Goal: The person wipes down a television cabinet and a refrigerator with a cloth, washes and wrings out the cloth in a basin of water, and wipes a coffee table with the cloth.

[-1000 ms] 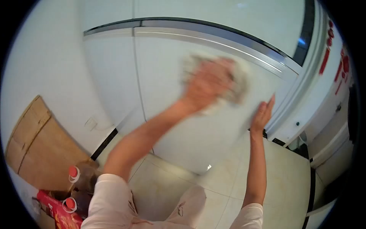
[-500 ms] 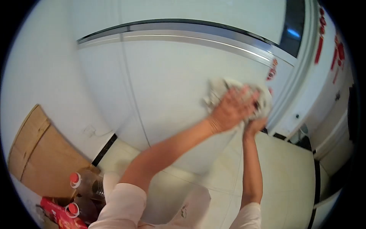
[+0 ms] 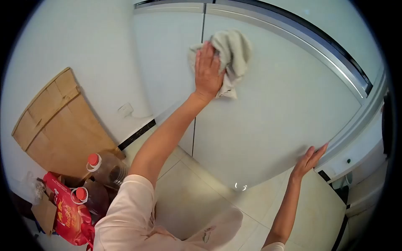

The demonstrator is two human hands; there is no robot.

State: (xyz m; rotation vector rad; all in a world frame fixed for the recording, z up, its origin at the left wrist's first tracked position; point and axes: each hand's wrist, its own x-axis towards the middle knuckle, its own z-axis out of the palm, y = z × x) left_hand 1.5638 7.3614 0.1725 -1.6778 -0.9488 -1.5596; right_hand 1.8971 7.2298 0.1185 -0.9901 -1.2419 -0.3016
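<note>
A crumpled pale cloth (image 3: 236, 52) lies against the glossy white door panel (image 3: 268, 108), across the dark vertical seam near its top. My left hand (image 3: 208, 73) presses on the cloth with its palm toward the panel and its fingers stretched upward, holding it there. Lower down at the right, my right hand (image 3: 309, 161) rests at the panel's lower right edge, with its fingers extended and nothing in it.
At the left, a curved wooden board (image 3: 69, 125) leans on the white wall. Below it stand two red-capped plastic bottles (image 3: 109, 167) beside a red bag (image 3: 69, 215) and an opened cardboard box (image 3: 44, 213). A wall socket (image 3: 125, 109) is above the floor (image 3: 188, 201).
My left hand has carried the cloth leftward and up to the seam. My right hand is now apart from the cloth, at the right edge. The view has shifted left and down.
</note>
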